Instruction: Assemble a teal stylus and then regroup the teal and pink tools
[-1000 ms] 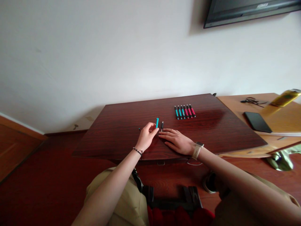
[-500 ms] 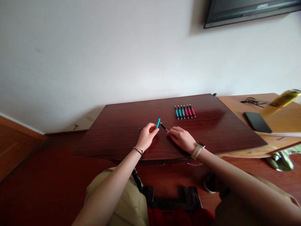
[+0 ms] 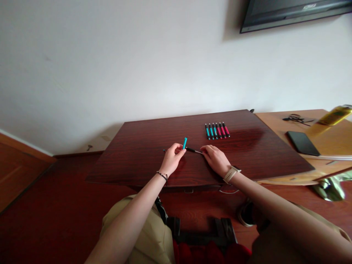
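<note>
Between the thumb and fingers of my left hand (image 3: 173,158) a turquoise pen barrel (image 3: 185,142) is held, tilted upward. My right hand (image 3: 216,158) is closed on the silver end of a slim black pen part (image 3: 194,150). This part lies nearly level, its dark end pointing at the barrel; whether the two touch, I cannot tell. A tiny dark piece (image 3: 164,150) shows on the table just left of my left hand. Beyond my right hand, several turquoise pens (image 3: 211,131) and red-pink pens (image 3: 222,129) lie side by side in a row.
The dark wooden table (image 3: 154,132) stands against a white wall. To its right, a lighter wooden desk (image 3: 275,121) carries a black phone (image 3: 303,143), a dark cable (image 3: 297,118) and a yellow can (image 3: 334,115). A screen (image 3: 297,14) hangs at upper right.
My right hand has shifted slightly right, and the black pen part has turned from slanting to nearly level, its dark end nearer the turquoise barrel. My left hand has stayed almost still.
</note>
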The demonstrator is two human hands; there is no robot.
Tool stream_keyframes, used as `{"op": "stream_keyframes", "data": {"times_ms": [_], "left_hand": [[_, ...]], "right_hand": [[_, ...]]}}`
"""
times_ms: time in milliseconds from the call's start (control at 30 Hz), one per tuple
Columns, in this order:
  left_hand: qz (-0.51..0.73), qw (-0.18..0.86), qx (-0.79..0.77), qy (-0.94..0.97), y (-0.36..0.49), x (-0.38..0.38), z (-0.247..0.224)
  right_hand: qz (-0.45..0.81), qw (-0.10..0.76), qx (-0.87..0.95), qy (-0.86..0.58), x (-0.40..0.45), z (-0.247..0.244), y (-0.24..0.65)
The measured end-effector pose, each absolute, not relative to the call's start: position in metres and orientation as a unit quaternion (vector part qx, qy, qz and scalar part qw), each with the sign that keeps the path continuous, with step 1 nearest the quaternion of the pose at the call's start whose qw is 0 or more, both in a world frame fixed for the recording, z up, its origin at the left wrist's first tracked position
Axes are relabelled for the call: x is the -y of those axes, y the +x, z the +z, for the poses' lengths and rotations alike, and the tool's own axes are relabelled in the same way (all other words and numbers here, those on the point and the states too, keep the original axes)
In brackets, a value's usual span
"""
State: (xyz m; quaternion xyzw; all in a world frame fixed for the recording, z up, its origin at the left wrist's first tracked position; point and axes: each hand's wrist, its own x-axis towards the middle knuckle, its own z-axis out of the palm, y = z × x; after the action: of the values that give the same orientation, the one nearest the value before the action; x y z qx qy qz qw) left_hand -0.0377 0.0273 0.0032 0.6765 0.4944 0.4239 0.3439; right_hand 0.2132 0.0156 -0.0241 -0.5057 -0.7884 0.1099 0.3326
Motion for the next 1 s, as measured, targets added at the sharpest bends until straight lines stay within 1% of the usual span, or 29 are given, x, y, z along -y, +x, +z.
{"op": "stream_keyframes", "data": {"times_ms": [133, 333, 433, 567, 633, 733, 867, 1000], "left_hand": [[0.446, 0.374, -0.493, 0.646, -0.037, -0.030, 0.003], [0.466, 0.438, -0.454, 0.620, -0.034, -0.030, 0.003], [0.460, 0.447, -0.444, 0.626, -0.031, -0.028, 0.005], [0.438, 0.441, -0.431, 0.654, -0.030, -0.024, 0.009], [0.430, 0.433, -0.426, 0.668, -0.030, -0.023, 0.010], [0.414, 0.388, -0.434, 0.700, -0.031, -0.022, 0.009], [0.377, 0.315, -0.449, 0.746, -0.031, -0.020, 0.010], [0.353, 0.279, -0.444, 0.775, -0.029, -0.018, 0.011]], "right_hand": [[0.159, 0.383, 0.757, -0.504, -0.019, -0.024, 0.216], [0.280, 0.473, 0.693, -0.466, -0.017, -0.016, 0.215], [0.318, 0.481, 0.674, -0.461, -0.018, -0.015, 0.212], [0.337, 0.478, 0.665, -0.464, -0.018, -0.011, 0.210], [0.335, 0.481, 0.661, -0.468, -0.016, -0.009, 0.210], [0.322, 0.495, 0.652, -0.476, -0.013, -0.005, 0.208], [0.331, 0.528, 0.631, -0.462, -0.008, 0.002, 0.207], [0.338, 0.564, 0.608, -0.446, -0.005, 0.010, 0.207]]}}
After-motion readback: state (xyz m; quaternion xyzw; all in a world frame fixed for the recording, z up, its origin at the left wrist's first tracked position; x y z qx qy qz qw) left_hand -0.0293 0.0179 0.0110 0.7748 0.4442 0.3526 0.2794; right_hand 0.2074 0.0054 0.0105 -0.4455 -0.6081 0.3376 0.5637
